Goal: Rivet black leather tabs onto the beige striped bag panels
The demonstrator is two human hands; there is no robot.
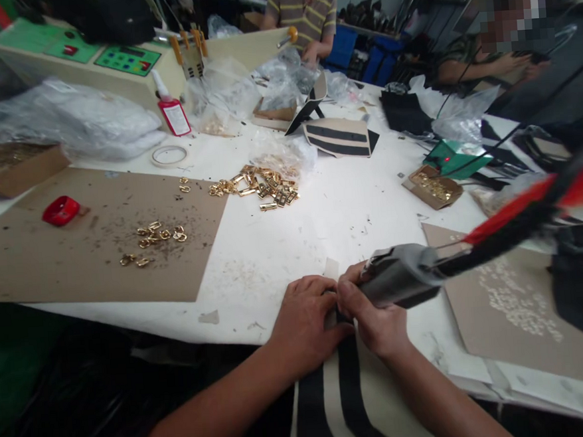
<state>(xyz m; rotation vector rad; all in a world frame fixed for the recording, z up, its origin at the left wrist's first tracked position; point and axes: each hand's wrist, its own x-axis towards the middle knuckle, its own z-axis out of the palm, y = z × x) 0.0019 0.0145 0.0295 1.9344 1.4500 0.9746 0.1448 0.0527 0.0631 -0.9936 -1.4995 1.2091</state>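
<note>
My right hand (372, 312) is wrapped round a dark grey electric screwdriver (400, 277), which is tilted; its tip is hidden behind my fingers. A red and black cable runs from its back end up to the right. Beside it, my left hand (308, 320) grips the upper end of a beige bag panel with black stripes (350, 387), thumb and curled fingers close to the tool. The panel slants over the table's front edge toward me. Whatever lies between the two hands is mostly covered.
Gold buckles (269, 183) lie in a heap mid-table, with more gold rings (160, 235) on brown cardboard (101, 278). A red bottle (171, 110), a tape roll (168, 155) and a small box of metal parts (434, 187) stand further off. Two people work across the table.
</note>
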